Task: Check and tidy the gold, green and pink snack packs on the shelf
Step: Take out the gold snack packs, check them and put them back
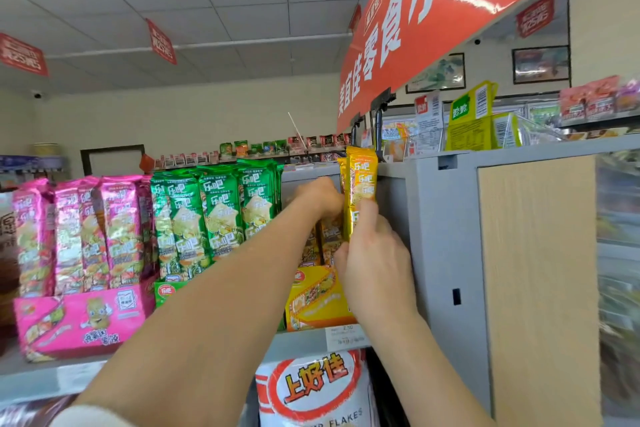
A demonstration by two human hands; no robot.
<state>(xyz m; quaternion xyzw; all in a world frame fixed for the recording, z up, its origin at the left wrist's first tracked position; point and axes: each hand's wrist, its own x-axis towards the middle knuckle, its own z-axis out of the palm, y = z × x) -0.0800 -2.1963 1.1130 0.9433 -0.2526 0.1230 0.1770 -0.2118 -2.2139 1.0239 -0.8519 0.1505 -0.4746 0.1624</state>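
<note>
The left hand [320,196] is partly hidden behind the gold pack [362,180]; price tag [346,336] illegible

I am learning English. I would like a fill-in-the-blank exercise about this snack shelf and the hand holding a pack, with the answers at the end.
1. The raised snack pack pinched by the right hand is ____ in colour.
2. The packs standing between the pink packs and the gold packs are ____.
3. The white bag under the shelf shows the English word ____.

Missing words: gold; green; FLAKES
</note>
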